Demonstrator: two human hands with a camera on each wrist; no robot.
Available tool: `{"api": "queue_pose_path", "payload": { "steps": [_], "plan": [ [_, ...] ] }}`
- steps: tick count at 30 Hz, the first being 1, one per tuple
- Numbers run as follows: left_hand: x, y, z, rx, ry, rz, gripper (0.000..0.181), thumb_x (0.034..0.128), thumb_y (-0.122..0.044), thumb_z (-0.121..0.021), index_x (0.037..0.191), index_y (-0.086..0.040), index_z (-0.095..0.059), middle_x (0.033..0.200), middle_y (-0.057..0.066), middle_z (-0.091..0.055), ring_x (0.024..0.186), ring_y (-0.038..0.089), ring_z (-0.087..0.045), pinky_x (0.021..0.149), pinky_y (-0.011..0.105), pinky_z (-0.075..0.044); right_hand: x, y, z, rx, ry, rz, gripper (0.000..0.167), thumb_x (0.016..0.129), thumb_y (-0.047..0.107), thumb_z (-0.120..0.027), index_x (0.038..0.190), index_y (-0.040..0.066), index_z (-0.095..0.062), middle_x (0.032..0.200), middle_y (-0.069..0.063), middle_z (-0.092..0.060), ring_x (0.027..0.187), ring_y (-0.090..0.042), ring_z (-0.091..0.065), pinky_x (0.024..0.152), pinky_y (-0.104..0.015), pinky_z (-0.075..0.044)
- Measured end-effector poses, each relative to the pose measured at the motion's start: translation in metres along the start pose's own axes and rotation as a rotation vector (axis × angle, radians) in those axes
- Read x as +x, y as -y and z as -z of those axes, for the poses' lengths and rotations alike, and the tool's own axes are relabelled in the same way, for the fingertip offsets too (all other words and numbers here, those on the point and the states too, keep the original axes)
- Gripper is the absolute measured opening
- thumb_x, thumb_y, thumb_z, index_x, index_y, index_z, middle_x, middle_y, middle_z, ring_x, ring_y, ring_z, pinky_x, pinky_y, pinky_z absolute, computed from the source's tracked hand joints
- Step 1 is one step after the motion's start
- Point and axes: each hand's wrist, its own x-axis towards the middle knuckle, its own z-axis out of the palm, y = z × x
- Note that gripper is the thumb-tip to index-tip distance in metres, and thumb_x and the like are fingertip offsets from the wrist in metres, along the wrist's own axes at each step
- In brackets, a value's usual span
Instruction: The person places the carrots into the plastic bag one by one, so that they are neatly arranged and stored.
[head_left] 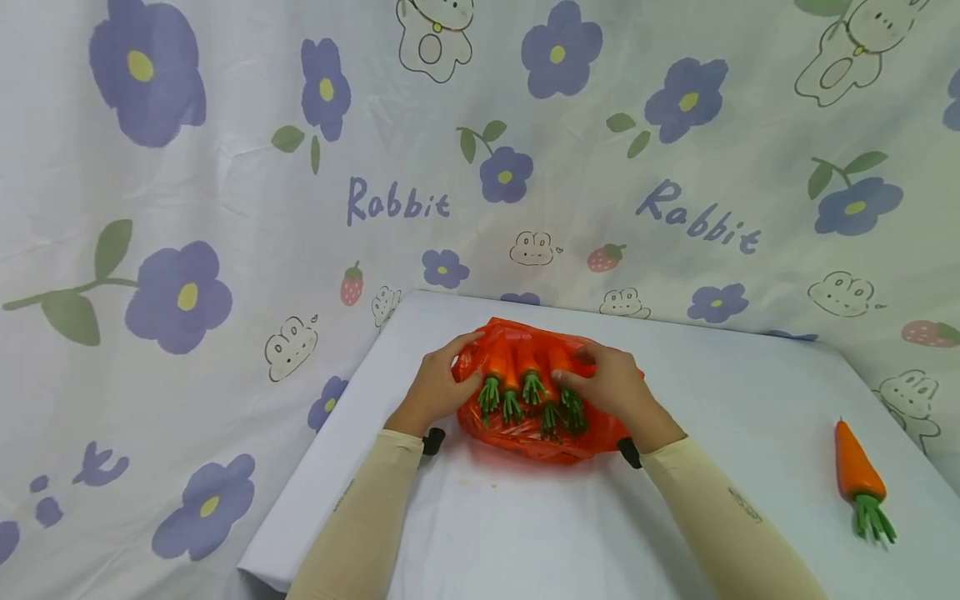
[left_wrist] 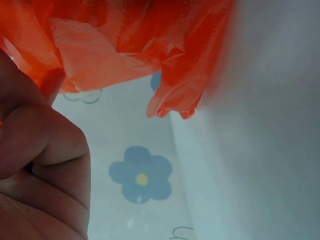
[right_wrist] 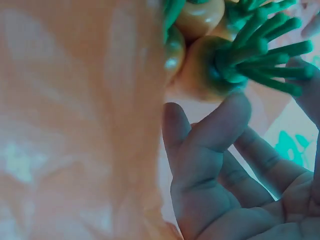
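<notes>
An orange-red plastic bag [head_left: 510,437] lies on the table, its film spread around several carrots [head_left: 529,358] whose green tops point toward me. At the left side of the bag, my left hand [head_left: 437,379] grips the film with bent fingers; its thumb is close to the carrots. The left wrist view shows the curled fingers [left_wrist: 45,135] against the crumpled plastic bag [left_wrist: 115,45]. My right hand [head_left: 615,383] is at the right side, thumb at the rightmost carrot. In the right wrist view, its curled fingers [right_wrist: 210,135] touch a carrot [right_wrist: 200,65]; the bag hides some fingertips.
A single carrot [head_left: 857,467] lies apart on the right of the white table [head_left: 735,400]. Behind the table hangs a white curtain [head_left: 285,192] printed with flowers and rabbits. The table's left edge runs just beyond the left arm.
</notes>
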Motion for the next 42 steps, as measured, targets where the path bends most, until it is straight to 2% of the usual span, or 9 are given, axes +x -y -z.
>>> {"api": "queue_pose_path", "payload": {
  "steps": [5,10,14,18,21,26,30,37,42],
  "plan": [
    [0.001,0.0,0.0,0.003,-0.009,-0.003,0.064,0.0922,-0.023,-0.071,0.154,-0.029,-0.055,0.144,0.002,-0.063,0.126,0.027,-0.063,0.104,0.05,-0.053,-0.014,0.009,0.009,-0.015,-0.069,0.102,0.063,0.093,0.049,-0.078,0.135,0.004,-0.068,0.129,-0.015,-0.071,0.119,-0.039,-0.067,0.097,-0.056,-0.057],
    [0.001,-0.002,0.0,0.006,-0.01,0.014,0.064,0.0924,-0.024,-0.071,0.154,-0.029,-0.054,0.146,0.002,-0.062,0.127,0.028,-0.062,0.103,0.051,-0.054,-0.033,0.016,0.025,0.011,-0.114,0.176,0.052,0.094,0.042,-0.08,0.133,0.008,-0.07,0.128,-0.011,-0.072,0.111,-0.033,-0.072,0.086,-0.052,-0.062],
    [0.002,-0.004,0.001,-0.004,-0.008,0.026,0.065,0.0923,-0.024,-0.071,0.154,-0.029,-0.054,0.147,0.002,-0.061,0.127,0.029,-0.061,0.102,0.052,-0.054,-0.048,0.014,0.041,0.013,-0.183,0.272,0.045,0.095,0.034,-0.08,0.131,0.009,-0.071,0.124,-0.009,-0.074,0.105,-0.031,-0.074,0.08,-0.05,-0.064],
    [0.003,-0.004,0.0,-0.003,-0.006,0.031,0.065,0.0925,-0.024,-0.072,0.154,-0.029,-0.054,0.147,0.002,-0.061,0.127,0.028,-0.061,0.103,0.051,-0.054,-0.063,0.008,0.055,0.0,-0.279,0.346,0.039,0.093,0.029,-0.082,0.127,0.012,-0.073,0.115,-0.005,-0.076,0.095,-0.026,-0.074,0.07,-0.042,-0.064],
    [0.004,-0.003,0.0,-0.003,-0.007,0.033,0.065,0.0925,-0.023,-0.072,0.154,-0.03,-0.054,0.147,0.002,-0.061,0.127,0.028,-0.061,0.103,0.05,-0.054,-0.077,-0.001,0.061,-0.028,-0.344,0.366,0.039,0.091,0.027,-0.084,0.125,0.013,-0.073,0.112,-0.002,-0.077,0.089,-0.02,-0.072,0.065,-0.033,-0.061],
    [0.003,-0.002,-0.001,0.003,-0.003,0.036,0.065,0.0926,-0.023,-0.071,0.155,-0.031,-0.054,0.148,0.002,-0.06,0.127,0.029,-0.061,0.102,0.05,-0.055,-0.1,-0.028,0.067,-0.067,-0.409,0.328,0.045,0.087,0.027,-0.087,0.128,0.015,-0.073,0.114,-0.004,-0.077,0.081,-0.015,-0.07,0.062,-0.025,-0.059],
    [0.002,0.0,-0.001,0.021,-0.003,0.028,0.064,0.093,-0.025,-0.07,0.154,-0.032,-0.053,0.148,0.002,-0.06,0.127,0.029,-0.061,0.102,0.051,-0.055,-0.113,-0.059,0.068,-0.069,-0.435,0.247,0.054,0.086,0.029,-0.089,0.135,0.015,-0.069,0.119,-0.007,-0.075,0.078,-0.019,-0.073,0.061,-0.024,-0.058],
    [0.0,0.001,0.0,0.021,0.0,0.032,0.063,0.094,-0.025,-0.07,0.155,-0.03,-0.053,0.149,0.004,-0.06,0.128,0.031,-0.061,0.101,0.053,-0.055,-0.123,-0.109,0.065,-0.067,-0.41,0.073,0.063,0.086,0.039,-0.088,0.14,0.016,-0.066,0.125,-0.011,-0.073,0.092,-0.03,-0.074,0.064,-0.02,-0.055],
    [0.0,0.0,-0.001,0.014,0.006,0.031,0.064,0.0942,-0.023,-0.071,0.155,-0.029,-0.053,0.15,0.004,-0.059,0.129,0.031,-0.061,0.1,0.053,-0.055,-0.127,-0.134,0.067,-0.053,-0.401,0.017,0.07,0.087,0.046,-0.086,0.146,0.016,-0.062,0.127,-0.016,-0.071,0.083,-0.032,-0.073,0.062,-0.017,-0.053]
  ]
}}
